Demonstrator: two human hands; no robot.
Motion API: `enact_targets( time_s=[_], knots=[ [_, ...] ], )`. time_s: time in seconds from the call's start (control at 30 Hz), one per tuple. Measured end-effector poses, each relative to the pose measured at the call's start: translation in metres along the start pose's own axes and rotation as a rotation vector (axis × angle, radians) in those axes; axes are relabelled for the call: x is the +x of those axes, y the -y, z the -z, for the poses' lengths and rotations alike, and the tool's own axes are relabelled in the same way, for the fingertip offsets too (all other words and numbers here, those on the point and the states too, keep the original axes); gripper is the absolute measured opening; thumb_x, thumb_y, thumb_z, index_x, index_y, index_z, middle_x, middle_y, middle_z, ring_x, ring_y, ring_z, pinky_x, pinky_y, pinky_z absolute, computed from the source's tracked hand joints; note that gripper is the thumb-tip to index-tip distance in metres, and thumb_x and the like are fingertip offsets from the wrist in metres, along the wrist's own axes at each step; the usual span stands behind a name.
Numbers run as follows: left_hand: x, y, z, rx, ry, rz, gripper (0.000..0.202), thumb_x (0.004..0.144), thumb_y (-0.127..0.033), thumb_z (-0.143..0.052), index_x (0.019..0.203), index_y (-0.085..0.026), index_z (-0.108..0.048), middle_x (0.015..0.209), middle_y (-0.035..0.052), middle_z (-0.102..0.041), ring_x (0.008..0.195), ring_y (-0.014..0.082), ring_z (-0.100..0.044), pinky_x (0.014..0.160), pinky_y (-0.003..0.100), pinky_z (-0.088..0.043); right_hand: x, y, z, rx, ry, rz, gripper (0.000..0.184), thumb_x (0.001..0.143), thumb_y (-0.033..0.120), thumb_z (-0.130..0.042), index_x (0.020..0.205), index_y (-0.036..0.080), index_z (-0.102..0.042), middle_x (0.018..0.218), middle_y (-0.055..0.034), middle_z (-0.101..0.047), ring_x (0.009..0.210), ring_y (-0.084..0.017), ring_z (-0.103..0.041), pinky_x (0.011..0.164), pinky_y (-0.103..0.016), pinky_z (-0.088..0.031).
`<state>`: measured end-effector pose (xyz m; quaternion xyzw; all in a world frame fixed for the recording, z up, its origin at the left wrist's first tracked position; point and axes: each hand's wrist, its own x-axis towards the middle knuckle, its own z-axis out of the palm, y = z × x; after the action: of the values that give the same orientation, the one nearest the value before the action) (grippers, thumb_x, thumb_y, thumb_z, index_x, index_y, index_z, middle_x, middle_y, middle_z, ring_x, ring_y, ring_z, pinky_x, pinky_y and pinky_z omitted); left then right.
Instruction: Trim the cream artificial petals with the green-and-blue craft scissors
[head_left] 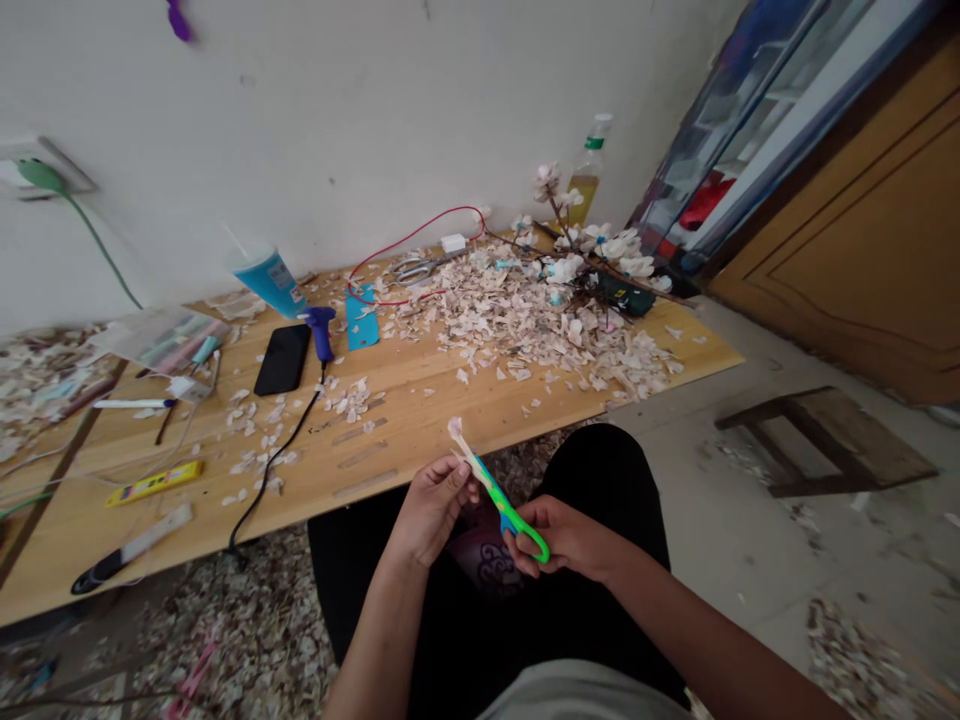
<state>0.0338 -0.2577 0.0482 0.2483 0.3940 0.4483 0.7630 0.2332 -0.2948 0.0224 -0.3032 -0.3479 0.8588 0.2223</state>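
Observation:
My left hand (433,505) pinches a small pale petal-like piece (459,438) and holds it up over my lap. My right hand (564,540) grips green and blue scissors (508,508), whose blades point up and left along that piece. Both hands hover just in front of the near edge of the wooden table (390,445). Whether the blades are cutting into the piece I cannot tell.
A heap of pale scraps (525,320) and a flowered branch (592,255) lie at the table's far right. A blue glue gun (321,330), black phone (283,358), blue cup (270,280) and yellow box (154,483) sit left. A wooden stool (832,440) stands right; scraps litter the floor.

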Motion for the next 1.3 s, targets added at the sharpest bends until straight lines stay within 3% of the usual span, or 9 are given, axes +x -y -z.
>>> enact_targets(
  time_s=[0.23, 0.37, 0.43, 0.5, 0.57, 0.67, 0.8, 1.03, 1.3],
  knots=[
    [0.006, 0.001, -0.001, 0.059, -0.04, -0.02, 0.031, 0.073, -0.038, -0.081, 0.085, -0.012, -0.07, 0.068, 0.002, -0.064, 0.061, 0.0098, -0.057, 0.062, 0.022, -0.049, -0.003, -0.001, 0.001, -0.027, -0.023, -0.005, 0.043, 0.072, 0.051, -0.078, 0.07, 0.012, -0.061, 0.055, 0.0015, -0.056, 0.042, -0.003, -0.031, 0.04, -0.021, -0.013],
    [0.001, 0.0, -0.001, 0.224, -0.243, -0.199, 0.034, 0.074, -0.042, -0.079, 0.09, -0.015, -0.066, 0.077, 0.0014, -0.063, 0.064, 0.0114, -0.057, 0.06, 0.023, -0.049, -0.006, 0.001, 0.002, -0.043, -0.043, 0.0, 0.044, 0.072, 0.053, -0.077, 0.071, 0.012, -0.06, 0.055, 0.0017, -0.055, 0.043, -0.003, -0.031, 0.041, -0.021, -0.013],
    [-0.009, -0.002, -0.004, 0.347, -0.357, -0.314, 0.039, 0.075, -0.039, -0.078, 0.106, -0.019, -0.065, 0.094, 0.0036, -0.066, 0.069, 0.0118, -0.059, 0.061, 0.023, -0.049, -0.01, 0.003, 0.001, -0.105, -0.075, -0.01, 0.042, 0.073, 0.051, -0.077, 0.07, 0.013, -0.06, 0.055, 0.0021, -0.056, 0.044, -0.004, -0.032, 0.042, -0.021, -0.015],
    [-0.019, -0.005, -0.009, 0.417, -0.393, -0.375, 0.043, 0.076, -0.035, -0.078, 0.116, -0.023, -0.065, 0.11, 0.0065, -0.066, 0.078, 0.013, -0.061, 0.068, 0.024, -0.05, -0.014, 0.005, 0.0, -0.177, -0.1, -0.015, 0.039, 0.074, 0.049, -0.076, 0.07, 0.013, -0.06, 0.056, 0.0021, -0.057, 0.047, -0.005, -0.036, 0.045, -0.021, -0.02],
    [-0.024, -0.006, -0.014, 0.387, -0.333, -0.341, 0.038, 0.078, -0.034, -0.076, 0.114, -0.022, -0.069, 0.107, 0.0074, -0.068, 0.08, 0.0139, -0.061, 0.072, 0.024, -0.05, -0.017, 0.005, -0.002, -0.228, -0.091, -0.019, 0.038, 0.075, 0.048, -0.075, 0.071, 0.013, -0.061, 0.056, 0.0015, -0.058, 0.05, -0.007, -0.041, 0.048, -0.021, -0.025],
    [-0.02, -0.004, -0.019, 0.203, -0.196, -0.217, 0.027, 0.076, -0.035, -0.078, 0.097, -0.019, -0.074, 0.084, 0.0035, -0.07, 0.069, 0.0121, -0.059, 0.068, 0.024, -0.048, -0.019, 0.002, -0.003, -0.251, -0.032, -0.031, 0.039, 0.075, 0.05, -0.075, 0.074, 0.013, -0.062, 0.06, 0.0004, -0.06, 0.053, -0.008, -0.047, 0.052, -0.022, -0.03],
    [-0.01, -0.001, -0.021, 0.031, -0.203, -0.178, 0.022, 0.065, -0.03, -0.086, 0.076, -0.017, -0.073, 0.072, 0.0005, -0.068, 0.064, 0.0099, -0.058, 0.067, 0.022, -0.047, -0.02, 0.002, -0.004, -0.241, 0.007, -0.027, 0.04, 0.074, 0.049, -0.077, 0.085, 0.013, -0.063, 0.069, 0.0008, -0.059, 0.062, -0.009, -0.049, 0.058, -0.022, -0.034],
    [-0.006, 0.004, -0.022, -0.023, -0.218, -0.151, 0.023, 0.062, -0.027, -0.088, 0.077, -0.017, -0.074, 0.072, 0.0003, -0.068, 0.065, 0.0089, -0.058, 0.067, 0.021, -0.047, -0.023, 0.009, -0.007, -0.231, 0.022, 0.022, 0.038, 0.078, 0.049, -0.07, 0.09, 0.014, -0.06, 0.073, 0.0009, -0.053, 0.064, -0.009, -0.042, 0.055, -0.021, -0.03],
    [-0.009, 0.009, -0.02, -0.053, -0.165, -0.069, 0.026, 0.062, -0.028, -0.089, 0.079, -0.015, -0.074, 0.077, 0.0017, -0.068, 0.068, 0.0099, -0.06, 0.069, 0.023, -0.049, -0.021, 0.017, -0.013, -0.213, -0.038, -0.026, 0.027, 0.068, 0.037, -0.068, 0.081, 0.015, -0.06, 0.069, 0.0009, -0.056, 0.058, -0.008, -0.041, 0.052, -0.021, -0.028]
  ],
)
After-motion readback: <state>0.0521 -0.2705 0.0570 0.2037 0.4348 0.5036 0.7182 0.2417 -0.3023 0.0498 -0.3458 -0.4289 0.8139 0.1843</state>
